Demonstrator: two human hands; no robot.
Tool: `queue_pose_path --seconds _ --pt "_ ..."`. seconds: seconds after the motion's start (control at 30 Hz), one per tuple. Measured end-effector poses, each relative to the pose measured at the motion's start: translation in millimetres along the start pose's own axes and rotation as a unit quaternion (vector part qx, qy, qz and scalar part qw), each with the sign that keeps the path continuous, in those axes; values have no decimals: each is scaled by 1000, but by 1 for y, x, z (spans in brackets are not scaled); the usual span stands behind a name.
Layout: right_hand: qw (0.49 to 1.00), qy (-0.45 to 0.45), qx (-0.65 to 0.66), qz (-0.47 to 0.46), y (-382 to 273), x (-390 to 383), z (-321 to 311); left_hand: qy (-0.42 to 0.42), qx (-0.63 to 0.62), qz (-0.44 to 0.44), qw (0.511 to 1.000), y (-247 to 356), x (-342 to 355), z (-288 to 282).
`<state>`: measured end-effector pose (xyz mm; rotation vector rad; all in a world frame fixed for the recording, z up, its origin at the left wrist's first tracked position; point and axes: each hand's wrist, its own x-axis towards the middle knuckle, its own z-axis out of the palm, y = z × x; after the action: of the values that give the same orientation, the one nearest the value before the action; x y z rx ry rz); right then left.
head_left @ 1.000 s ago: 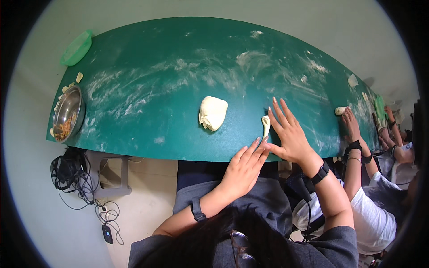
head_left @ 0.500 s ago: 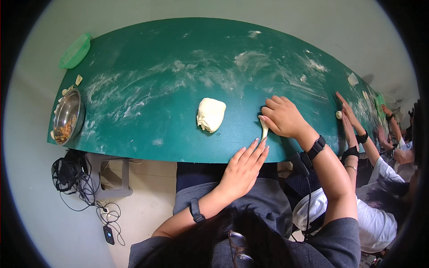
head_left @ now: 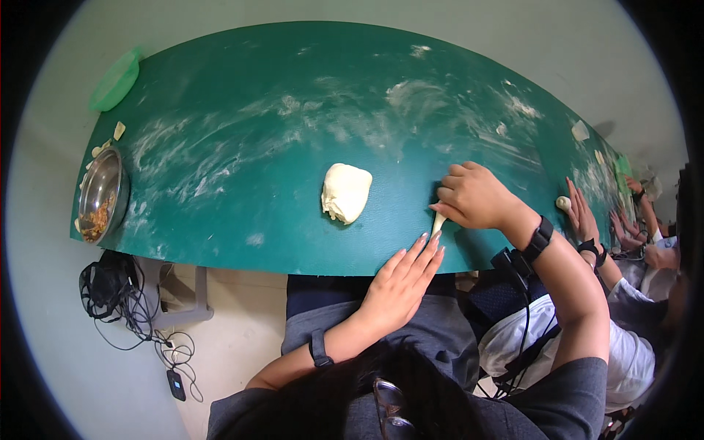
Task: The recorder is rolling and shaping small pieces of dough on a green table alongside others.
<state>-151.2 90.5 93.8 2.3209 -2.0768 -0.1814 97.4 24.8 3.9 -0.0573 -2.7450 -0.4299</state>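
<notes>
A large pale lump of dough [head_left: 346,192] rests on the flour-dusted green table [head_left: 279,132]. To its right lies a thin strip of dough [head_left: 438,222]. My right hand [head_left: 473,194] is curled over the strip's far end, gripping it with thumb and bent fingers. My left hand [head_left: 403,282] lies flat with fingers stretched out at the table's front edge, its fingertips on or beside the strip's near end.
At the left stand a steel bowl of chopped filling [head_left: 103,198], a green plastic tray [head_left: 116,81] and small pale pieces [head_left: 119,130]. Below them is a stool with black cables [head_left: 110,286]. Co-workers' hands [head_left: 579,213] work at the right, by another dough piece [head_left: 563,203].
My right hand has gone from spread fingers to curled around the strip's far end. My left hand has shifted slightly down. Co-workers' hands at the right have moved.
</notes>
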Motion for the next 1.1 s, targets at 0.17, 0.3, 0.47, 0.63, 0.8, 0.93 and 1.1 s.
queue_pose_path --seconds 0.17,0.3,0.47,0.63,0.8,0.93,1.1 --pt "998 14 57 15 -1 2 11 9 5 1 1000 0 -1 0" --pt "991 58 109 60 -2 -2 21 6 -4 2 1000 0 0 0" --pt "991 80 73 83 0 -2 35 6 -9 5 1000 0 1 -2" --pt "994 70 10 82 11 4 41 -1 -9 0 1000 0 0 -1" --pt "988 135 -37 62 13 6 37 -3 -6 1 1000 1 0 -2" --pt "979 178 -5 98 1 0 28 10 -7 1 1000 2 0 1" --pt "950 269 -138 76 -21 -8 37 6 -25 2 1000 1 0 0"
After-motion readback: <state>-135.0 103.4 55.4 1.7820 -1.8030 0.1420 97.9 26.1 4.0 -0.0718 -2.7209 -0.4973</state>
